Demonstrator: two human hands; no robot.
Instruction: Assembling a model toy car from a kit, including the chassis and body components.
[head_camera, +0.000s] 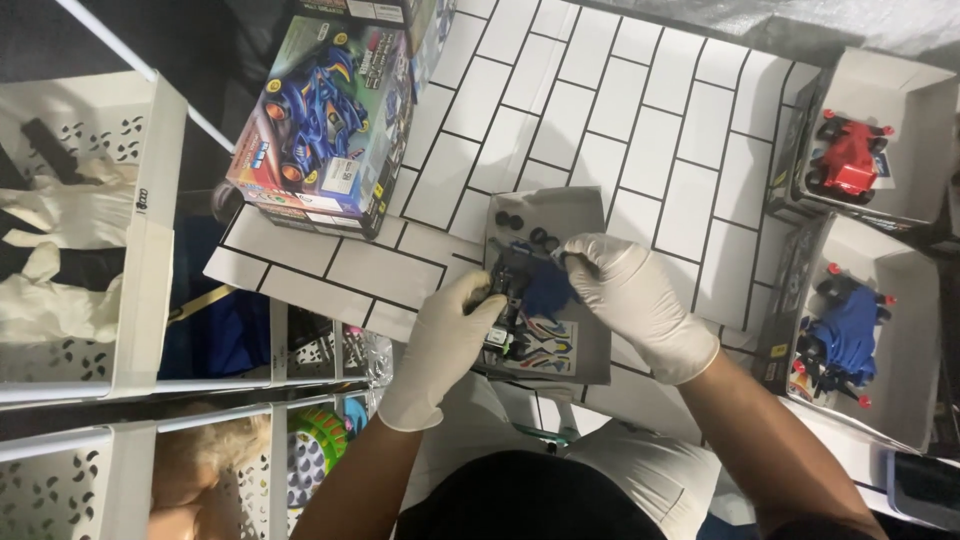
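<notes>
both gloved hands meet over a grey mat (578, 215) on the white tiled tabletop (640, 120). left hand (450, 340) grips the side of a small black toy car frame (508, 300), fingers curled around it. right hand (630, 295) pinches the frame's top end, close to what looks like a blue body shell (548, 292), though that part is hard to make out. four loose black wheels (527, 230) lie on the mat just above the frame, and a sticker sheet (545, 345) lies below it. colourful toy car box (325, 125) sits upper left; two open boxes on the right hold a red car (848, 155) and a blue car (845, 335).
</notes>
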